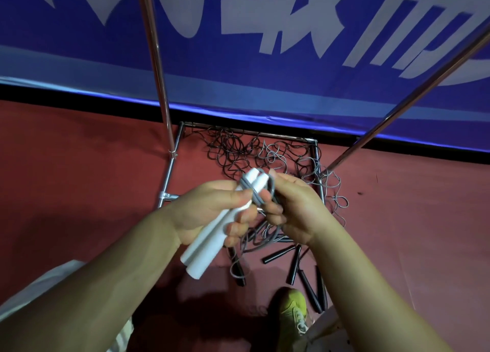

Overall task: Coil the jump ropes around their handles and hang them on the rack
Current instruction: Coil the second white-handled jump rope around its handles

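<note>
Two white handles (209, 235) sit side by side at frame centre, gripped in the left hand (212, 211); grey rope (258, 196) loops across their tops, pinched by the right hand (291, 208). At twelve o'clock, tangled ropes (254, 152) lie inside the rack base (316, 152); black handles (294, 268) at five o'clock.

Left hand (212, 208) grips two white handles (209, 241) side by side. Grey rope (256, 196) wraps over them just above the grip; right hand (289, 205) pinches its loops beside it. Below the grip, black handles (305, 274) and tangled ropes (254, 152) lie inside the rack (159, 60) base.
</note>
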Motion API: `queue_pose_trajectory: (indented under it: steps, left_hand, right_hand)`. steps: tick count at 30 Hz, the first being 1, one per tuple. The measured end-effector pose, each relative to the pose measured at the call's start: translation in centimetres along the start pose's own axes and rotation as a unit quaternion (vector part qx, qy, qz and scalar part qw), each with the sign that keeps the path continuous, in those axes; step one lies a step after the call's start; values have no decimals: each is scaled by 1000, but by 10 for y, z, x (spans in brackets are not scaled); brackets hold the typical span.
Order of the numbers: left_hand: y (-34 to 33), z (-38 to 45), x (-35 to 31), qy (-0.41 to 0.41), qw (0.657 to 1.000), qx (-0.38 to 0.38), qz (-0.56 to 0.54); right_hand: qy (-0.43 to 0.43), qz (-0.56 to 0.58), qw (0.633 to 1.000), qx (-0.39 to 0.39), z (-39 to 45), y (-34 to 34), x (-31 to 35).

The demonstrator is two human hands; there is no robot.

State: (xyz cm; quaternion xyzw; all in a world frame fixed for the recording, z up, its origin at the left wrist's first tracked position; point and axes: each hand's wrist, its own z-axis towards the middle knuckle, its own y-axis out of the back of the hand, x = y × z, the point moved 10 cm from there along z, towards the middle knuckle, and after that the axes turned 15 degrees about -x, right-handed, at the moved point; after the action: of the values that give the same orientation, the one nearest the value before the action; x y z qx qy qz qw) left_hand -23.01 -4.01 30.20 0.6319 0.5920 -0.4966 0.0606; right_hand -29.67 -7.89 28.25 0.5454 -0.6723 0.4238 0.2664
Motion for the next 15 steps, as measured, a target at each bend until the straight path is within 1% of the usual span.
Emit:
queue_pose_trajectory:
  steps: [2, 6, 10, 12, 15]
  left_hand:
    - [13, 4, -3, -7, 997, -79, -12]
    - [24, 7, -6, -9, 991, -133, -9]
    - [37, 10, -12, -39, 980, -192, 31]
    - [38, 10, -13, -49, 977, -200, 56]
    - [37, 10, -13, -54, 977, -183, 96]
  right_hand:
    - [19, -20, 1000, -8, 2, 4, 3]
    - [110, -110, 988, -11, -1, 4, 12]
    - [164, -166, 971, -51, -3, 13, 18]
    - [164, -163, 971, -66, -4, 13, 17]
    - [103, -159, 978, -92, -1, 16, 10]
